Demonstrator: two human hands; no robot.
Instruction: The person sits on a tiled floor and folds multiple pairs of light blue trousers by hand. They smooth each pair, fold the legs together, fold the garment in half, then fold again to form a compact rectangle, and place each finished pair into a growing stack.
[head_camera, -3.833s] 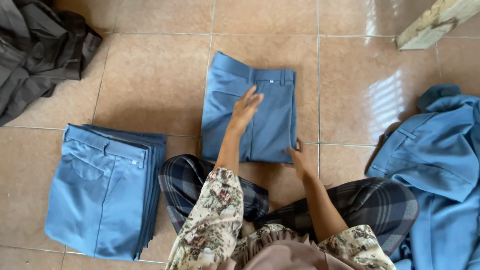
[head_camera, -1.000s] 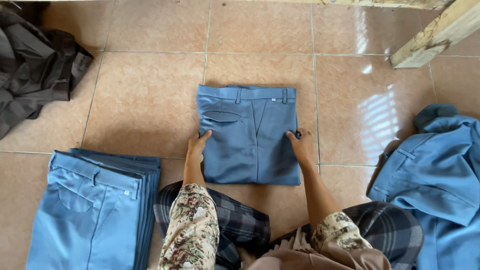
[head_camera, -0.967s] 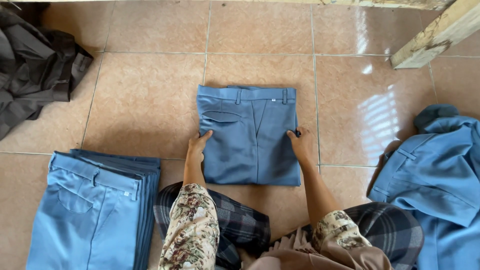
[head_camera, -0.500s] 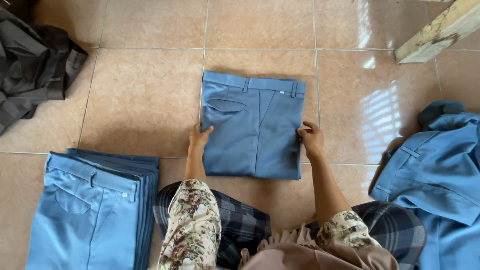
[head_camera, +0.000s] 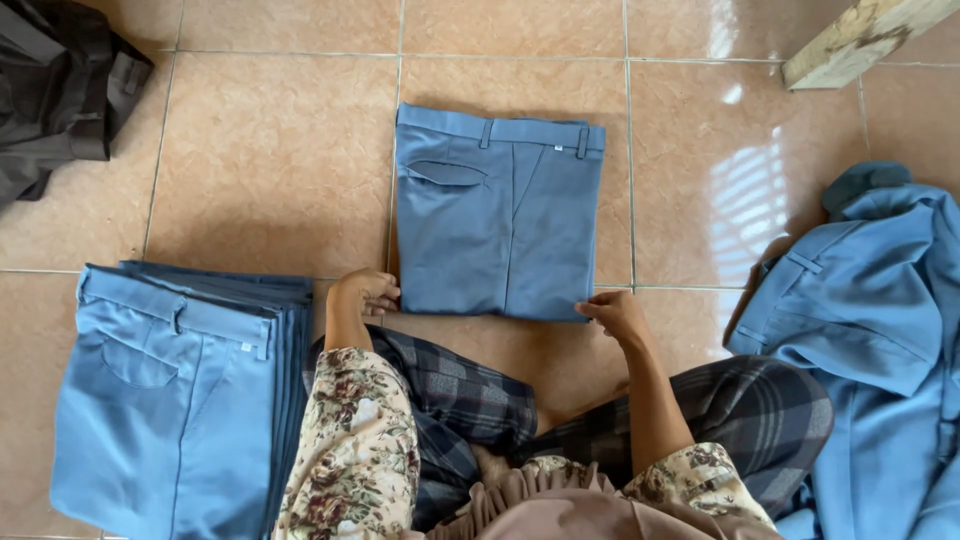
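Glossy tan floor tiles (head_camera: 270, 160) are stretching out under us as we are sitting cross-legged in plaid trousers, looking straight down; a folded pair of blue trousers (head_camera: 498, 215) is lying flat on the floor just ahead of our knees, waistband on the far side, folded edge on the near side, a welt pocket showing on its left half. Our left hand (head_camera: 366, 292) is curling at the near left corner of the fold, fingers bent in and touching the cloth edge, though we cannot tell whether it is actually pinching it; our right hand (head_camera: 612, 312) is resting at the near right corner, fingertips closing lightly on the hem.

To our near left a stack of folded blue trousers (head_camera: 180, 395) is sitting squared up, several layers showing along its right edge; on the right a loose heap of blue garments (head_camera: 880, 340) is lying crumpled; a dark garment (head_camera: 60, 90) is bunching in the far left corner; a pale wooden beam (head_camera: 850, 40) is crossing the far right corner.

We are judging the folded pair light, soft and limp; it will probably sag and unfold if lifted by one corner; taking it at both near corners, or sliding flat palms beneath the fold, should be keeping it square; the smooth tiles should be letting it slide easily.
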